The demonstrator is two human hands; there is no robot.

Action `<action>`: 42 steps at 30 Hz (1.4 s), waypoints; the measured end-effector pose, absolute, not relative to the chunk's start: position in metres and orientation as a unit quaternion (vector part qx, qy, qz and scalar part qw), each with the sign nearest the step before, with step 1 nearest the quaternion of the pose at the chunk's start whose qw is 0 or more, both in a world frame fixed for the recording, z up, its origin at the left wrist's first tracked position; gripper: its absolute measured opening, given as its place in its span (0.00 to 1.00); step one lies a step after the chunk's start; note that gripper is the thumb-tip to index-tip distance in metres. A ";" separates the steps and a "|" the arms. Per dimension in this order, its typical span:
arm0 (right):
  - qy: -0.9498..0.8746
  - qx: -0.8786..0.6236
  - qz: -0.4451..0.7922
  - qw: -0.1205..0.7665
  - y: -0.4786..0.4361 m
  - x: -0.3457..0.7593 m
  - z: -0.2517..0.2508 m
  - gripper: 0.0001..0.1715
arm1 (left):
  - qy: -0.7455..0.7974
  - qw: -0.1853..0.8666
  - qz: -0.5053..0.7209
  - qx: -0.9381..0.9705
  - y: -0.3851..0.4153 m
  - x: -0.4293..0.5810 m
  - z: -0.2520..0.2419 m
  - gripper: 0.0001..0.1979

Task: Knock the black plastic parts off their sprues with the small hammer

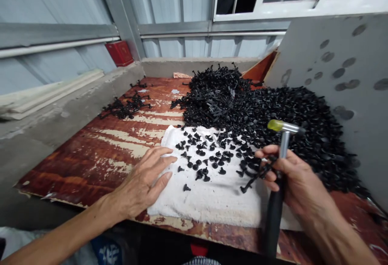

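My right hand is closed around a small hammer with a yellow head face, a metal neck and a black handle. The same fingers also pinch a black plastic sprue, its end hanging over the cloth. My left hand rests at the left edge of the white cloth, palm down, fingers spread and holding nothing. Many loose black plastic pieces with round heads and short stems lie scattered on the cloth between my hands.
Behind the cloth rises a large heap of black pieces, joined by a pile of black sprues. More sprues lie at the left of the worn red-brown board. A spotted grey panel leans at right; a red box sits in the corner.
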State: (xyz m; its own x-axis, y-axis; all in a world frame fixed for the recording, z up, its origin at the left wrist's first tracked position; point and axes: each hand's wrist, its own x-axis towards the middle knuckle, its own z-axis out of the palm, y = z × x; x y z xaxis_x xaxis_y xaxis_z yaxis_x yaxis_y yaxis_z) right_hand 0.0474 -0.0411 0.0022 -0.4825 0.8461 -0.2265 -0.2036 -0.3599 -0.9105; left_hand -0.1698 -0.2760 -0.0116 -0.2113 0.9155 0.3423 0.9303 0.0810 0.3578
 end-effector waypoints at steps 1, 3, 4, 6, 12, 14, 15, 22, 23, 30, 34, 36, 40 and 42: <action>-0.453 -0.359 0.743 0.337 -0.051 0.044 0.004 0.18 | -0.746 -0.024 -0.286 -0.601 -0.271 -0.168 -0.005 0.15; -0.510 -0.324 0.748 0.275 -0.070 0.037 0.011 0.17 | -0.758 -0.139 -0.331 -0.545 -0.257 -0.163 0.010 0.16; -0.538 -0.304 0.749 0.239 -0.079 0.033 0.015 0.15 | -0.754 -0.212 -0.344 -0.518 -0.248 -0.159 0.017 0.17; -0.587 -0.270 0.736 0.200 -0.092 0.025 0.024 0.13 | -0.704 -0.360 -0.349 -0.504 -0.232 -0.153 0.029 0.20; -0.642 -0.232 0.702 0.204 -0.100 0.005 0.031 0.11 | -0.549 -0.577 -0.408 -0.446 -0.218 -0.148 0.035 0.25; -0.630 -0.232 0.711 0.209 -0.098 0.002 0.026 0.11 | -0.559 -0.559 -0.399 -0.464 -0.222 -0.151 0.033 0.22; -0.622 -0.232 0.717 0.212 -0.098 0.001 0.023 0.11 | -0.573 -0.536 -0.382 -0.488 -0.225 -0.152 0.031 0.20; -0.611 -0.214 0.737 0.194 -0.104 -0.006 0.016 0.13 | -0.629 -0.431 -0.365 -0.533 -0.221 -0.149 0.029 0.15; -0.616 -0.213 0.734 0.193 -0.106 -0.007 0.016 0.13 | -0.638 -0.422 -0.365 -0.531 -0.220 -0.147 0.030 0.14; -0.668 -0.221 0.697 0.138 -0.110 -0.012 0.016 0.10 | -0.704 -0.390 -0.346 -0.482 -0.221 -0.139 0.032 0.09; -0.683 -0.198 0.695 0.105 -0.113 -0.006 0.017 0.11 | -0.704 -0.454 -0.384 -0.389 -0.235 -0.140 0.034 0.11; -0.706 -0.191 0.675 0.096 -0.113 0.002 0.017 0.11 | -0.726 -0.459 -0.366 -0.359 -0.246 -0.144 0.034 0.14; -0.724 -0.195 0.656 0.088 -0.113 0.021 0.010 0.12 | -0.747 -0.478 -0.299 -0.352 -0.263 -0.147 0.024 0.16; -0.722 -0.201 0.659 0.073 -0.114 0.028 0.006 0.13 | -0.747 -0.482 -0.277 -0.365 -0.266 -0.145 0.016 0.15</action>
State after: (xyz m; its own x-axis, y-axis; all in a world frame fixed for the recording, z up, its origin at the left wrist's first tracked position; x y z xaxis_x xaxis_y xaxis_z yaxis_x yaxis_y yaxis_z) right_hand 0.0275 -0.1138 0.0064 -0.9086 0.3863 -0.1586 0.1931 0.0519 -0.9798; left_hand -0.1445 -0.2656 0.0157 -0.2682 0.8121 -0.5182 0.2774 0.5803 0.7657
